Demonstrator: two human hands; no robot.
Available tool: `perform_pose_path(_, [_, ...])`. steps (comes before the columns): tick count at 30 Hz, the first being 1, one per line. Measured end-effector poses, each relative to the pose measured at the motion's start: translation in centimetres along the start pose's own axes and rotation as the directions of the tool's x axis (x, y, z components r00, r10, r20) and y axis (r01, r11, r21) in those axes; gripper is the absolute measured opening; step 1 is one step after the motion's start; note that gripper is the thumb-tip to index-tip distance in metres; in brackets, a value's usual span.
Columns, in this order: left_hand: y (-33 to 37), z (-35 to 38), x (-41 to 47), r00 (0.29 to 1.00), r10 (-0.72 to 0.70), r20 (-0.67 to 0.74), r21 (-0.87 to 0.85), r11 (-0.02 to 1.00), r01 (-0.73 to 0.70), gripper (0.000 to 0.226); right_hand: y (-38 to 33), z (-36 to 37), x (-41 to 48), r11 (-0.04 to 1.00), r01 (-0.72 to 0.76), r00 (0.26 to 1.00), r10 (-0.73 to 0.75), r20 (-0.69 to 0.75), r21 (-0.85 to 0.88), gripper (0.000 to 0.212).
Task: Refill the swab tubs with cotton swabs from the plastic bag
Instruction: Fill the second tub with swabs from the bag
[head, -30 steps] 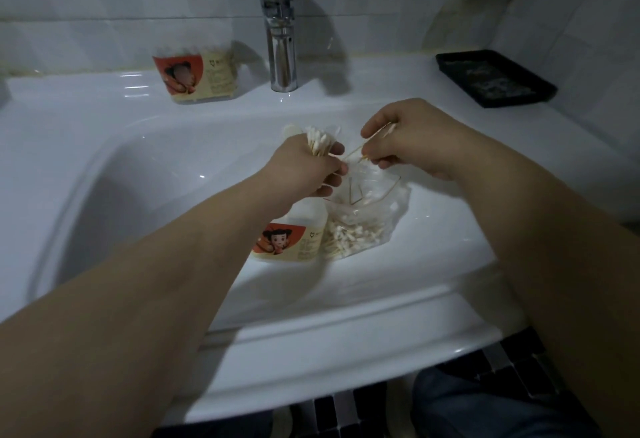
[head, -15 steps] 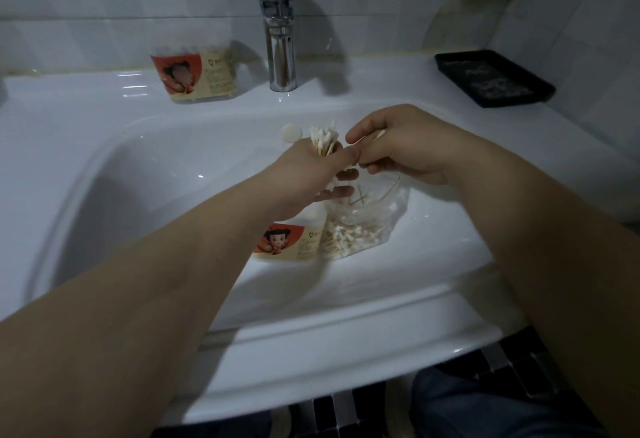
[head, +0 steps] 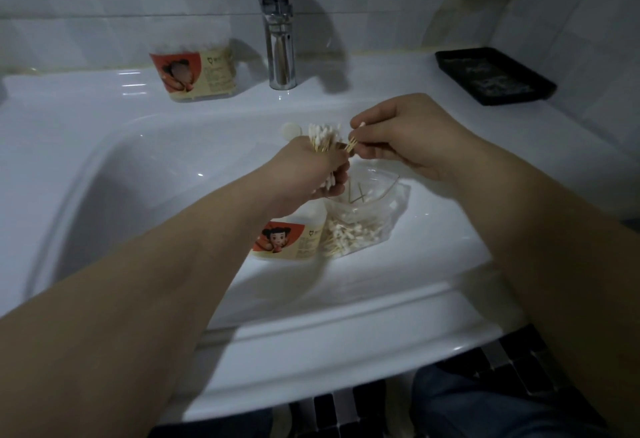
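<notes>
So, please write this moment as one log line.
left hand: holds swab bundle | right hand: pinches swabs | bag: open, in sink | tub: beside bag

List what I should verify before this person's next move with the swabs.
1. Left hand has a firm grip on the bundle of white-tipped wooden cotton swabs: ok, fingers curled round it, tips upward.
2. Right hand pinches a few loose swabs beside the bundle: ok.
3. Clear plastic bag stands open in the white sink basin, swabs inside: ok.
4. Round swab tub with red cartoon label, beside the bag, has its mouth free: cannot tell, the left hand hides its top.
5. Second labelled tub on the ledge is filled: cannot tell.
</notes>
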State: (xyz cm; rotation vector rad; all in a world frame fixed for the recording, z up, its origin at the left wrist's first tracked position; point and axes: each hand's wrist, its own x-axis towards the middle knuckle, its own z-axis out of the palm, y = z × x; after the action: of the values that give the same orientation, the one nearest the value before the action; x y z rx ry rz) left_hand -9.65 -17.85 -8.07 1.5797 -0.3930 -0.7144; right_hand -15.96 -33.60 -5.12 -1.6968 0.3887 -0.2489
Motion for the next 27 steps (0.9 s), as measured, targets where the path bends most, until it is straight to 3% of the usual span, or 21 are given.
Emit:
perform_pose_path(5, [-0.3, 0.1, 0.1, 0.999, -0.025, 0.031, 0.108, 0.994, 0.021, 0.017, 0.6, 0.0, 0.2, 0.935, 0.131, 0.991, -0.117, 0.063, -0.330, 0.018])
perform_pose_path(9, [-0.3, 0.1, 0.0, 0.997, -0.024, 0.075, 0.067, 0.998, 0.019, 0.015, 0.4, 0.3, 0.0, 0.876, 0.197, 0.978, -0.147, 0.146, -0.439, 0.027])
perform_pose_path(16, [-0.9, 0.0, 0.0, 0.999, -0.031, 0.044, 0.071, 0.997, 0.028, 0.017, -0.3, 0.9, -0.9, 0.805, 0.221, 0.952, -0.054, 0.303, -0.550, 0.051])
perform_pose_path(21, [-0.6, 0.4, 0.0, 1.000, 0.026, 0.011, 0.063, 0.998, -0.027, 0.019, 0.1, 0.5, -0.4, 0.841, -0.001, 0.995, 0.057, 0.086, -0.542, 0.034])
perform_pose_path(23, [-0.4, 0.4, 0.1, 0.998, 0.052, -0.027, 0.034, 0.998, -0.051, 0.019, 0.6, 0.7, -0.4, 0.760, -0.042, 0.980, 0.157, 0.121, -0.649, 0.027])
perform_pose_path(27, [-0.3, 0.3, 0.2, 0.996, 0.067, -0.058, 0.010, 0.998, -0.066, 0.018, 1.5, 1.6, -0.8, 0.418, 0.131, 0.922, 0.281, 0.265, -0.899, 0.029])
